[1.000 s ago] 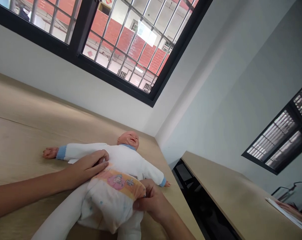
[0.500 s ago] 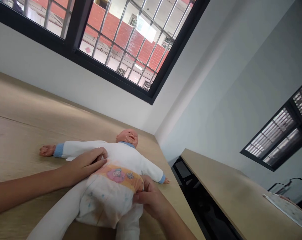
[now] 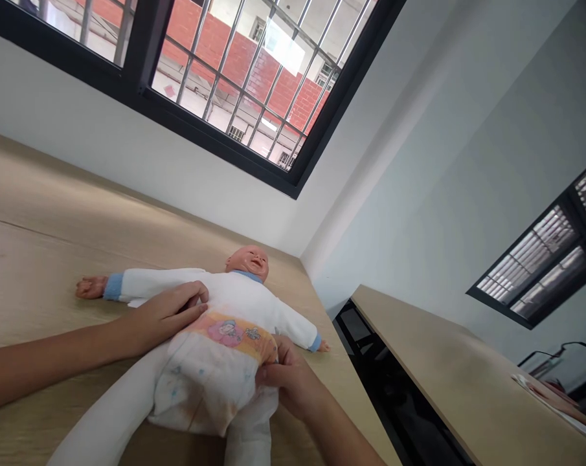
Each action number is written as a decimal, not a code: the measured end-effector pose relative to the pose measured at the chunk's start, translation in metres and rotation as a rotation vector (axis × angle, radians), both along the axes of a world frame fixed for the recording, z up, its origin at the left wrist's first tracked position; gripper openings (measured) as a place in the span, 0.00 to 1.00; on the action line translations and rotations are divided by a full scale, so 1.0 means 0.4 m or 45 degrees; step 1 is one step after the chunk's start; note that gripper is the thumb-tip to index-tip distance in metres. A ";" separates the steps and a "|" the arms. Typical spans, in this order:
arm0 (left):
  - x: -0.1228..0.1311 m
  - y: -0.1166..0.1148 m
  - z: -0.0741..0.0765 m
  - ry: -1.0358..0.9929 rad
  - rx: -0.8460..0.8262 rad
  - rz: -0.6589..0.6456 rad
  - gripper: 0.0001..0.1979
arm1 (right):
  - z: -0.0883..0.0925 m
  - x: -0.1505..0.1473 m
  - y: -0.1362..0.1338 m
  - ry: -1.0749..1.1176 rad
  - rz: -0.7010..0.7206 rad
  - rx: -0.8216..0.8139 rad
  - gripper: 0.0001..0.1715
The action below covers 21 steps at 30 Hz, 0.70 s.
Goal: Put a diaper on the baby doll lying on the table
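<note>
2 hands on a baby doll [image 3: 239, 294]: left hand [image 3: 164, 317] open on chest [image 3: 237, 301], right hand [image 3: 287, 375] gripping diaper [image 3: 205, 382] (waist edge [image 3: 229, 331]).

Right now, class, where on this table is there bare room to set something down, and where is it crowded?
Bare wood shows on the table beyond the doll's outstretched arm, and between the doll and the wall. It is crowded at the diaper, with the left hand beside it and the right hand gripping its edge.
</note>
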<state>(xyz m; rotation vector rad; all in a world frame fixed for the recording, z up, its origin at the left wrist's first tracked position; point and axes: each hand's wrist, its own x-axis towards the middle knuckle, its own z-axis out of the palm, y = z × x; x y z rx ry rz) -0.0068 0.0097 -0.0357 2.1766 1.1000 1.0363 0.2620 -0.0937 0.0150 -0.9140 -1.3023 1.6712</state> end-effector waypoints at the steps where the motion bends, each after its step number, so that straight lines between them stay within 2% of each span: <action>1: 0.000 0.000 -0.001 0.000 0.002 0.000 0.24 | -0.001 -0.001 0.001 0.002 -0.002 -0.002 0.13; 21: -0.009 0.010 -0.009 0.002 0.025 -0.052 0.23 | -0.011 -0.004 0.008 0.042 -0.019 -0.003 0.14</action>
